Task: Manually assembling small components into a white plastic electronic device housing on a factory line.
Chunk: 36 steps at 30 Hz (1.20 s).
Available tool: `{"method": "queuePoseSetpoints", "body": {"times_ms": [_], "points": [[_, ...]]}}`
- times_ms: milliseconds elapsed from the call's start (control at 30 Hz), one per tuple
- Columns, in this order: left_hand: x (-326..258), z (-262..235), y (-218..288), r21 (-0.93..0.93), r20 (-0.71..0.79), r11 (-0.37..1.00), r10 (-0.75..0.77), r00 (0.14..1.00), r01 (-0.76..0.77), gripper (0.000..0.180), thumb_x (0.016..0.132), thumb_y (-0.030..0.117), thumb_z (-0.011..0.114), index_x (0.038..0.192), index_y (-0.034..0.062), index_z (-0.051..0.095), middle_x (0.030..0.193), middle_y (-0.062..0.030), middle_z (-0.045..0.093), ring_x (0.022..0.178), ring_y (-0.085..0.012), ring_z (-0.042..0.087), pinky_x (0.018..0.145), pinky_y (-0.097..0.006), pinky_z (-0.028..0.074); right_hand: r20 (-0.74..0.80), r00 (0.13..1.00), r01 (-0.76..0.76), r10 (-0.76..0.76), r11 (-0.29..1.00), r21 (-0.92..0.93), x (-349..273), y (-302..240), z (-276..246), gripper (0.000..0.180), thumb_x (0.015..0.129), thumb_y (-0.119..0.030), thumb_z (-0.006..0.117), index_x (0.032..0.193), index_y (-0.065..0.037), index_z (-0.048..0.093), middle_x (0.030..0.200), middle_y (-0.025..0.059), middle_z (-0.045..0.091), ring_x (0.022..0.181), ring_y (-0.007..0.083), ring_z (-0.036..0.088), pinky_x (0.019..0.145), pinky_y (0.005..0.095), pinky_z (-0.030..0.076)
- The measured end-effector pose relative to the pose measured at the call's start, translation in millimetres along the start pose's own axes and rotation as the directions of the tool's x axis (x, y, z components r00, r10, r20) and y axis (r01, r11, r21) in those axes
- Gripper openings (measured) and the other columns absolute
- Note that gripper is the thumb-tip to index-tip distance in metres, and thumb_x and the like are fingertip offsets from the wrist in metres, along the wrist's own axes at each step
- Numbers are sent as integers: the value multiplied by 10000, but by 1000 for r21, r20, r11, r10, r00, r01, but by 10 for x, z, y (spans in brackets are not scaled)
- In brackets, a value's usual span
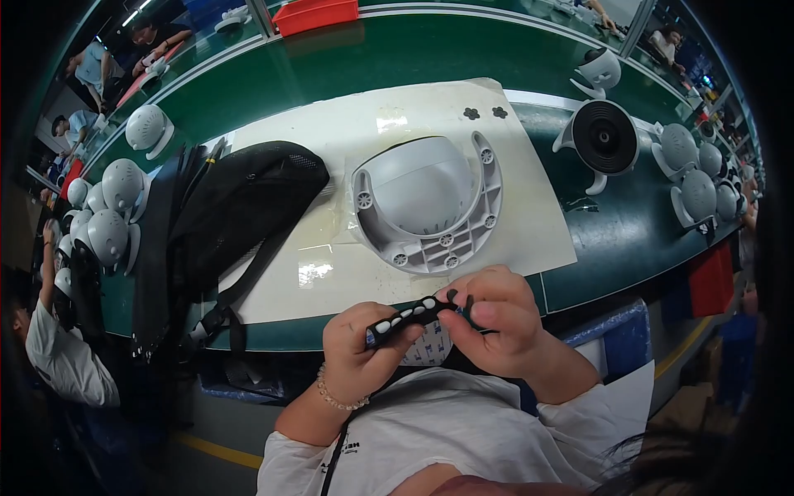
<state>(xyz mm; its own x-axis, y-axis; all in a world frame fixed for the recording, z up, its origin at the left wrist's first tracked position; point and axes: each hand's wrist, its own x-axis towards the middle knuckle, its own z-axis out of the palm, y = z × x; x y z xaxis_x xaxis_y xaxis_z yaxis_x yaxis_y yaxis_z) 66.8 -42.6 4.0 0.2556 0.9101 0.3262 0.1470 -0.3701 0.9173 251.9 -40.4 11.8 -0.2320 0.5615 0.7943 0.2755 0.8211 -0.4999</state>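
Note:
Just above the table's front edge, my left hand (354, 343) is closed around a narrow black strip (403, 321) that carries a row of pale oval pads. A whitish sheet with blue print (428, 345) hangs below the strip. At the strip's right end, my right hand (498, 312) is closed in a pinch on a small dark piece, partly hidden by the fingers. Beyond both hands, a white rounded housing (422, 186) lies on the mat. Its curved stand (430, 250) shows a ribbed underside with several round holes, facing me.
The cream mat (285, 285) covers the middle of the green table. Two small black flower-shaped pieces (471, 113) lie at its far right. A black mesh bag (248, 194) sits left. A speaker with a black round face (605, 137) stands right; white housings (107, 237) cluster left.

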Motion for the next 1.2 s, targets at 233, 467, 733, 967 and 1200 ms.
{"method": "queuePoseSetpoints", "body": {"times_ms": [233,467,733,967,1200], "points": [[29,16,-52,2,-55,999,-38,998,38,166,701,50,730,714,-10,575,609,-76,556,504,-154,512,487,-252,401,-15,998,58,-58,997,47,18,-61,-23,676,633,192,624,1139,-177,369,956,110,460,709,209,562,586,295,508],[93,-13,-226,160,-112,946,302,947,-283,286,623,39,768,866,70,621,1302,-189,396,991,-257,528,673,-296,482,-182,952,-190,244,944,270,634,434,-480,712,748,148,551,1325,-117,228,1104,100,421,868,142,505,754,246,440],[186,-21,-245,397,21,853,361,932,-339,283,581,76,778,828,68,641,1382,-184,347,978,-289,557,730,-341,467,-120,938,-314,326,943,108,691,480,-468,655,775,109,556,1313,-84,236,1094,123,474,868,132,541,743,221,433],[195,-7,-252,428,42,834,368,929,-349,272,575,76,766,815,44,642,1384,-180,345,944,-294,564,747,-346,463,-78,995,18,-58,900,-435,628,465,-381,520,741,134,564,1202,-24,383,1037,164,571,851,234,614,669,273,492],[214,-11,-270,429,42,824,390,920,-369,271,568,68,757,808,40,635,1373,-190,356,917,-283,573,731,-347,464,-7,1000,-1,-2,870,-492,644,236,-405,496,690,83,618,1144,-10,441,1040,159,590,807,292,595,720,309,481]]}}
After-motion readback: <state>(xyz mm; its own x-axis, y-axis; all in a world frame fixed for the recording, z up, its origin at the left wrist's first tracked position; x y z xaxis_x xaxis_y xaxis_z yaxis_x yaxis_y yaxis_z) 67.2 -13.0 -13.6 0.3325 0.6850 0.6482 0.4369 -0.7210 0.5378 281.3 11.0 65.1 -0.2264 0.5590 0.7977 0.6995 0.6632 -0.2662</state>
